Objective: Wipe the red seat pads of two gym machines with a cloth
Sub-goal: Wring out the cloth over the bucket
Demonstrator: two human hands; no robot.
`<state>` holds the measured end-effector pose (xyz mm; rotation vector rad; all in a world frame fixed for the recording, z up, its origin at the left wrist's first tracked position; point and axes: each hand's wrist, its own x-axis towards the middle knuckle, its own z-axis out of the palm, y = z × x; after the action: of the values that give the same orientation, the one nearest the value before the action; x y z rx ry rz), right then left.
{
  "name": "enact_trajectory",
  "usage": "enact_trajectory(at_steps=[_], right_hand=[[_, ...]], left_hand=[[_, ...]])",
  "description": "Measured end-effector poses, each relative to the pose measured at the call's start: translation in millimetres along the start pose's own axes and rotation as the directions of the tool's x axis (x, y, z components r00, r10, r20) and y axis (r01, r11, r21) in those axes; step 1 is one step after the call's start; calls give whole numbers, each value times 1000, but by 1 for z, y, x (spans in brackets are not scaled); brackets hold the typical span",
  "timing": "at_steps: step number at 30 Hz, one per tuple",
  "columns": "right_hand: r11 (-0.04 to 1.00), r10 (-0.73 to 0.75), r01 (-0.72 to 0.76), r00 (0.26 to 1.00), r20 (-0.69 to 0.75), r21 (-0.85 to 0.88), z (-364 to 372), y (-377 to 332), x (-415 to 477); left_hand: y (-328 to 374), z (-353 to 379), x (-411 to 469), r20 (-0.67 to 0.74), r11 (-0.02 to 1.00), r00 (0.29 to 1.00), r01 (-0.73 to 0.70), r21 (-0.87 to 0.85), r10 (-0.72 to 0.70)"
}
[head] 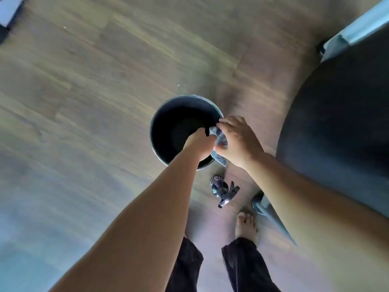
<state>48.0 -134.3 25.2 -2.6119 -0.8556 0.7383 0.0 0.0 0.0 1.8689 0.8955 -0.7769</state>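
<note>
Both my hands are over the dark bucket point(156, 114) on the wood floor point(84, 81), and the cloth point(220, 140) is bunched between them at the bucket's right rim. My left hand point(199, 142) is closed on one end, my right hand point(237, 140) curled tight round the other — it looks to me like a wringing grip. To do this well I'd twist the two ends against each other and keep the bundle over the opening, so any drips fall inside and not on the boards. A damp cloth, not a sopping one, should suit a seat pad. The spray bottle point(221, 190) lies on its side near my bare foot point(246, 226). No red pad shows here — only a dark cushion point(336, 123) at my right.
</note>
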Motion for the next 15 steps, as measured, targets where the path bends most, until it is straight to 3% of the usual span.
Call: enact_trajectory(at_steps=[3, 6, 8, 13, 15], right_hand=[[998, -47, 47, 999, -5, -41, 12, 9, -3], [997, -52, 51, 999, -3, -57, 15, 4, -6], [996, -66, 64, 997, -46, -60, 13, 1, -3], [989, -75, 91, 987, -140, 115, -2, -14, -2], [987, -43, 65, 988, -149, 146, -19, -26, -6]], left_hand=[[-1, 5, 8, -1, 975, 995, 96, -202, -98], [0, 1, 2, 103, 926, 986, 158, -344, -131], [6, -7, -10, 25, 922, 992, 127, -365, -127], [31, -30, -44, 123, 777, 978, 208, -594, -168], [38, -40, -58, 115, 781, 982, 189, -595, -150]])
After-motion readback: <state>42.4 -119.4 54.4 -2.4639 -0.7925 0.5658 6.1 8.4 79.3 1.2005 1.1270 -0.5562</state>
